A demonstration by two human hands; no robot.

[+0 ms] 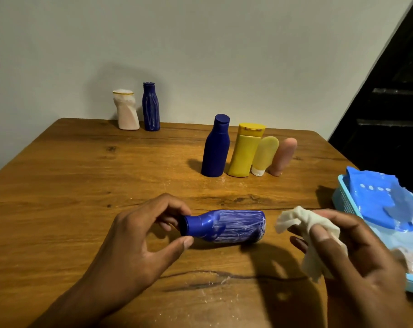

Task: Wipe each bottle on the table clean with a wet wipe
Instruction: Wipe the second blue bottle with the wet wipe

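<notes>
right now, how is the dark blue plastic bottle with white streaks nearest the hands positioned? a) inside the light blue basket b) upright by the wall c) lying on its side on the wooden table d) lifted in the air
c: the streaked dark blue plastic bottle lies on its side on the wooden table, its cap end held by the left hand.

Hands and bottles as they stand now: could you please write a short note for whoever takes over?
Left hand holds the streaked blue bottle by its cap, lying on the table.
Right hand grips the wipe, apart from the bottle.
Far left: white bottle and a second streaked blue bottle.
Middle row: four that look clean, plain blue bottle to pink tube.
Left to do: the streaked ones, perhaps the white.
</notes>
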